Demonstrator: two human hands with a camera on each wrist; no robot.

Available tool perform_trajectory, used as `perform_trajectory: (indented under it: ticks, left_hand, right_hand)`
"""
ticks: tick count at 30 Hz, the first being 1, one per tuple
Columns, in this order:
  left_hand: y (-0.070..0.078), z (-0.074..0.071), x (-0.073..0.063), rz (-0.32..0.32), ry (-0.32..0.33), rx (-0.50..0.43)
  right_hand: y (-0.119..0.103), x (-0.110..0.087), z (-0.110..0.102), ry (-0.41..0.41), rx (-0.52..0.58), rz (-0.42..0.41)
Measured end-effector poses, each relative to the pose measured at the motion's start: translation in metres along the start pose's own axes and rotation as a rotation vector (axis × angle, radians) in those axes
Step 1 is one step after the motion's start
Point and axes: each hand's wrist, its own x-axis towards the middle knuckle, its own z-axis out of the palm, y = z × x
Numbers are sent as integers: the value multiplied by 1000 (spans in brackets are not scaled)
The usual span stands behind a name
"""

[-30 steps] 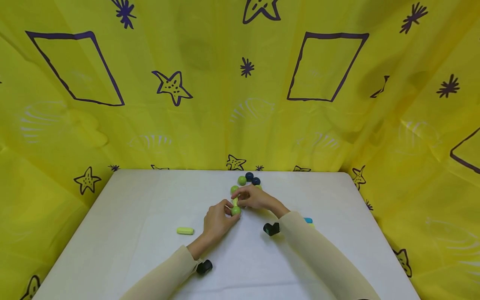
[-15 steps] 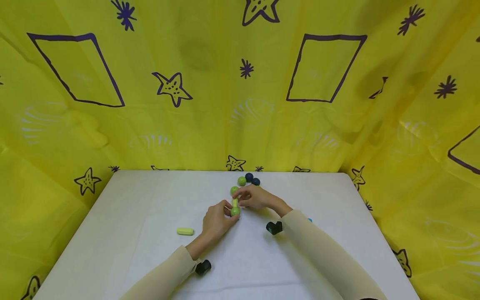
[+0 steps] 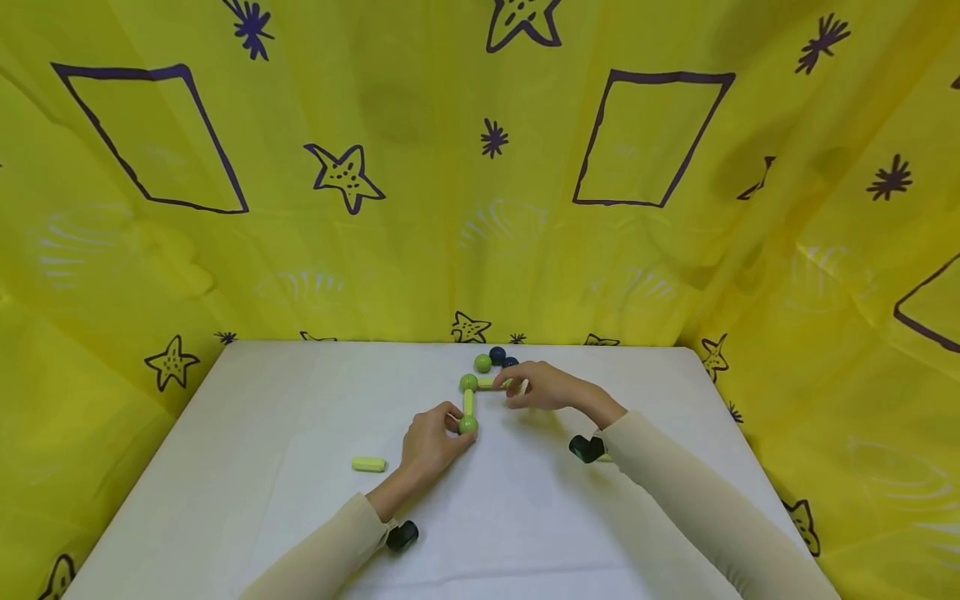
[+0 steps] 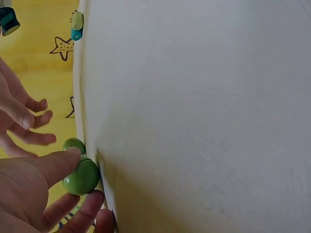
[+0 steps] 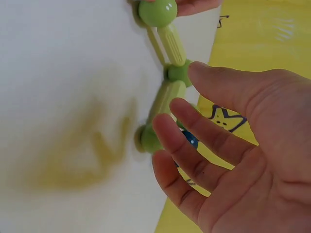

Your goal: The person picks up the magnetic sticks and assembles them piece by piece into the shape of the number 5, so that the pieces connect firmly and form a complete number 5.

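1 grn ball (image 4: 80, 180) btwn L fingers (image 4: 89, 206).

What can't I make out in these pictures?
Left wrist view: pale yellow bar touching the glossy green ball, hidden behind that ball and the left hand.
Right wrist view: left hand, mostly cut off by top edge; dark blue ball, partly behind the right hand.
Head view: separate pale yellow bar, mostly covered by the right beige fabric sleeve.

Curtained-off booth-like space, yellow starfish-print curtains (image 3: 420, 250) at back and both sides, white-topped table (image 3: 300, 400) inside.
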Motion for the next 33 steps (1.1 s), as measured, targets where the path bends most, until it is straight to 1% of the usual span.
perform_trajectory:
  ticks: [5, 11, 14, 22, 26, 28, 31, 33]
  left_hand:
    - [-2, -1, 1, 2, 7, 10]
    - [-4, -4, 0, 13, 4, 5]
    - [-4, -5, -1, 22, 1, -1]
    - [-6, -6, 0, 19, -1, 10]
    - [-7, -6, -1, 23, -5, 14]
    - [-7, -6, -1, 36, -6, 9]
    - [-8, -5, 0, 72, -8, -8]
    - [-9, -5, 0, 103, -8, -23]
  right_hand:
    - [4, -19, -9, -10, -8, 11]
    - [15, -42, -15, -11, -36, 64]
    - [22, -53, -17, -8, -30, 80]
    - [35, -74, -18, -1, -32, 94]
    - [40, -82, -17, 5, -35, 89]
    - [44, -86, -18, 6, -36, 81]
    - [48, -92, -19, -3, -39, 70]
    - [51, -95, -19, -15, -34, 84]
